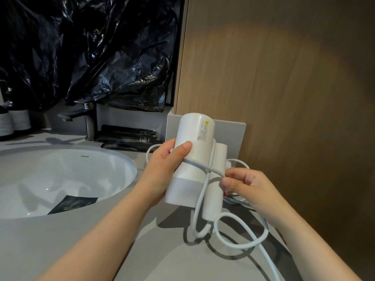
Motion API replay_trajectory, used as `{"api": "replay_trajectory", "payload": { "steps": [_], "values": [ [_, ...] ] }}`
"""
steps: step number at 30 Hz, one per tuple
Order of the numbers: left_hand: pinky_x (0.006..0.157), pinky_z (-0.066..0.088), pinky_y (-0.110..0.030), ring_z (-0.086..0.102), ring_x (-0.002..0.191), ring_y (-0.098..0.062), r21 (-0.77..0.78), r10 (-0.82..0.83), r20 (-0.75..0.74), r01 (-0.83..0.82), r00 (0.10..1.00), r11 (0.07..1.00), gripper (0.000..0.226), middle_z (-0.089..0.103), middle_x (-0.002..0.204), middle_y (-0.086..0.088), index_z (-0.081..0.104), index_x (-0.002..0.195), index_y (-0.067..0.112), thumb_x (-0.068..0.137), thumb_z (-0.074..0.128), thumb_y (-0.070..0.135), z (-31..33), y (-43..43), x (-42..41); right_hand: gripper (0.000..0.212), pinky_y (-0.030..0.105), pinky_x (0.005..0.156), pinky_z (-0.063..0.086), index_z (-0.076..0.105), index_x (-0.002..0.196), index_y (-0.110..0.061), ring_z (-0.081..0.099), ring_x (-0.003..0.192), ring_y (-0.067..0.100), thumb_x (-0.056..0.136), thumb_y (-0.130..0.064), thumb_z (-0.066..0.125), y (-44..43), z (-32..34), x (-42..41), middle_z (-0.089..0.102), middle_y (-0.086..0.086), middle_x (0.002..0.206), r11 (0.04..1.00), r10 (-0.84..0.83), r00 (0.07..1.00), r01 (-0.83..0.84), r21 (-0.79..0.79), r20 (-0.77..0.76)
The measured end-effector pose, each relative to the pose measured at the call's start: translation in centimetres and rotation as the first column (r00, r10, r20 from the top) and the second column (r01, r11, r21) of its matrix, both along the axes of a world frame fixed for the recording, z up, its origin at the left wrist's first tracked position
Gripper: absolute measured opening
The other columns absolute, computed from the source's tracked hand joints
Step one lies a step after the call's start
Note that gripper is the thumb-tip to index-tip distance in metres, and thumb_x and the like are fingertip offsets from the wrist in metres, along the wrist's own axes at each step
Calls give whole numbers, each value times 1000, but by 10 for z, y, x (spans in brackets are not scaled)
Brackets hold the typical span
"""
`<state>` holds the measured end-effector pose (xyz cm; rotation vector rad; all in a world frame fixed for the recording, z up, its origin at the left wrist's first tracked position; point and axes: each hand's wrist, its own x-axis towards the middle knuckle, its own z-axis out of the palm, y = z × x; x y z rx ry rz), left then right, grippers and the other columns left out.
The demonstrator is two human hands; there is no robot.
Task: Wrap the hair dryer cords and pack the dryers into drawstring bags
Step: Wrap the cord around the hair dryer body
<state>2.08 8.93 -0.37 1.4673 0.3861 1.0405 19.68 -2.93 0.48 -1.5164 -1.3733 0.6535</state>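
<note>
- Grey desk (162,260) runs under both forearms. Loose loops of the white cord (239,243) lie on it nearest the camera and trail off the lower edge.
- Right hand (249,187) pinches the cord just right of the folded handle, its fingers (230,184) curled on it.
- Left hand (160,171) grips the hair dryer (192,142) above the desk. The barrel points up and away, with one turn of cord across it.
- The slack lies below and to the right, so the right hand is better placed to carry the next turn round the barrel.
- Beyond sit the sink (91,169) and faucet (87,118); no drawstring bag is in sight.
</note>
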Motion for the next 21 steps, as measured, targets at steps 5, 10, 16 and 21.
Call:
{"api": "replay_trajectory", "payload": {
  "steps": [5,10,16,21],
  "values": [
    [63,51,-13,66,74,5,180,154,-71,-139,986,974,16,71,85,21,65,96,43,95,50,39,1,-4,3,10,11,56,50,75,86,-21,65,61,4,79,-25,67,-1,-3,-2,74,-8,73,993,-93,993,97,66,-73],
    [78,45,-8,57,91,17,315,274,-163,-213,948,925,15,63,97,37,55,106,52,97,44,51,-4,-5,4,21,6,51,44,72,87,-20,63,60,-2,75,-35,65,1,-3,-8,71,-14,68,992,-98,995,99,83,-18],
    [84,52,-23,63,98,6,216,216,-96,-191,972,958,55,64,110,26,52,119,53,68,69,60,-5,1,1,31,8,55,46,67,103,-27,68,71,2,72,-33,64,-2,4,-12,75,-13,85,997,23,998,-19,77,-50],
    [86,55,-36,69,98,-9,76,130,-96,-123,987,989,77,70,109,6,54,126,29,60,71,64,-7,5,3,38,12,55,49,64,113,-20,71,82,12,75,-15,69,-9,7,-10,75,-3,98,986,146,968,-125,111,-203]
  ]
}}
